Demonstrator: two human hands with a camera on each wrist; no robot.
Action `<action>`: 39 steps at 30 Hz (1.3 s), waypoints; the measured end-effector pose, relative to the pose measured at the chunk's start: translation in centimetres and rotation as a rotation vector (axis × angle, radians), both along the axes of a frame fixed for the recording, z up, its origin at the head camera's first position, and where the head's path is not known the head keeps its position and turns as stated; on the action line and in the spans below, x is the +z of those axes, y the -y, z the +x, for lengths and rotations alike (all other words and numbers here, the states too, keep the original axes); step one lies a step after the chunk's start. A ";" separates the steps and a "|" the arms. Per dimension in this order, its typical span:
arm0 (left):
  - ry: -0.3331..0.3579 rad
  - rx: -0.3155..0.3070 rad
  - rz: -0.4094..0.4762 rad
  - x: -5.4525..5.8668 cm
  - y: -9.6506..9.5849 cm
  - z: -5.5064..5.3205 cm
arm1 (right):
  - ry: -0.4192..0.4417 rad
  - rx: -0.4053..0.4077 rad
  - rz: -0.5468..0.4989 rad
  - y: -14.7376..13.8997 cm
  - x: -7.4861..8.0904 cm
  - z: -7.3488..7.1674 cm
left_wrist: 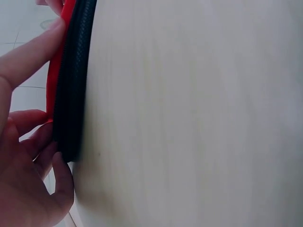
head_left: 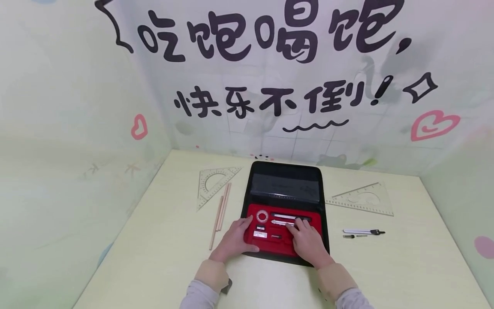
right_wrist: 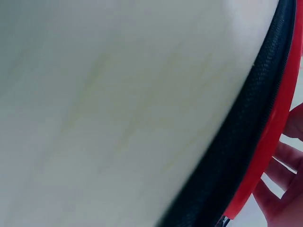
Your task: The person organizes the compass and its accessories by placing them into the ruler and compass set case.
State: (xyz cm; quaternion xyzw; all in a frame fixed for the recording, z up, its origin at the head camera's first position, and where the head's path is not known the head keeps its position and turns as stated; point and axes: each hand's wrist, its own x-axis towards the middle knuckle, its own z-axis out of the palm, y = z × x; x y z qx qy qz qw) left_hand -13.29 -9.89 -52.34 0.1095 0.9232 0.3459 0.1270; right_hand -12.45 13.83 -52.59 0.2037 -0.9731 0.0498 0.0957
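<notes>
An open black zip case (head_left: 285, 257) lies on the table, its red tray (head_left: 275, 246) towards me. My left hand (head_left: 233, 242) holds the tray's left front corner, thumb along the front edge. In the left wrist view, fingers (left_wrist: 45, 151) curl at the zip edge. My right hand (head_left: 308, 242) rests over the tray's right side, fingertips touching a silver drawing instrument (head_left: 279, 222) and covering its right end. Above that lies another silver instrument (head_left: 283, 216). At the tray's left are a round clear ring (head_left: 262, 216), a small sharpener (head_left: 260, 227) and a white eraser (head_left: 260, 234).
A clear protractor triangle (head_left: 204, 189) and several wooden pencils (head_left: 218, 219) lie left of the case. To its right are a set square (head_left: 380, 206), a compass (head_left: 360, 231) and two small parts (head_left: 348, 236). Printed walls (head_left: 239, 128) enclose the table.
</notes>
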 end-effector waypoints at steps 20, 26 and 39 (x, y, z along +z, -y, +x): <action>0.002 -0.008 -0.016 -0.1 0.0 -0.1 | -0.107 0.071 -0.215 -8.6 2.9 -2.3; -0.001 -0.015 -0.009 -0.1 0.0 -0.1 | -0.087 0.027 -0.138 -13.9 4.2 -2.5; -0.003 -0.015 -0.011 -0.1 -0.1 0.0 | 0.183 -0.119 -0.068 -18.8 3.9 -1.6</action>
